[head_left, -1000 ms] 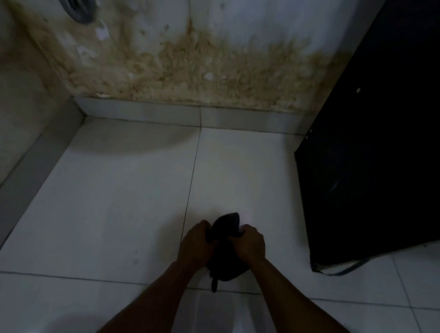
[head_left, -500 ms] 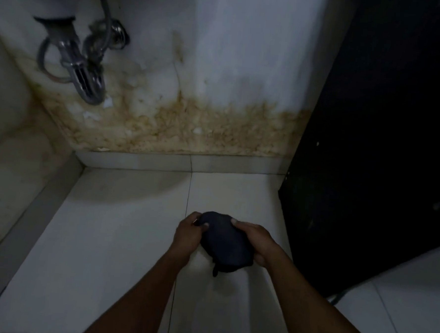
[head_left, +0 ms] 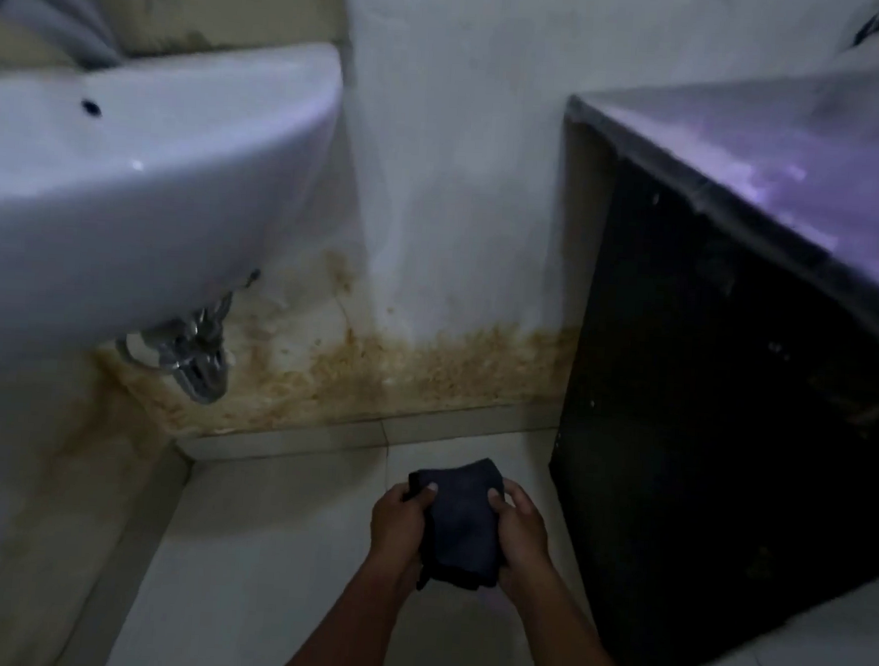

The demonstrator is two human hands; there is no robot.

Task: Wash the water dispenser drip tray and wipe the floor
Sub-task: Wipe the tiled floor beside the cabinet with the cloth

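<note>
A dark folded cloth [head_left: 461, 524] is held up in front of me, above the white tiled floor [head_left: 259, 553]. My left hand [head_left: 397, 523] grips its left edge, thumb on top. My right hand [head_left: 520, 536] grips the right edge, thumb pressed on the cloth. No drip tray is in view.
A white wash basin [head_left: 143, 175] hangs at the left, with a chrome drain trap [head_left: 194, 359] under it. The wall [head_left: 424, 373] behind is stained brown near the floor. A black cabinet [head_left: 730, 428] with a shiny top stands at the right.
The view has tilted up from the floor, so the basin and the cabinet top now show. Both hands lifted the cloth off the floor and flattened it between them.
</note>
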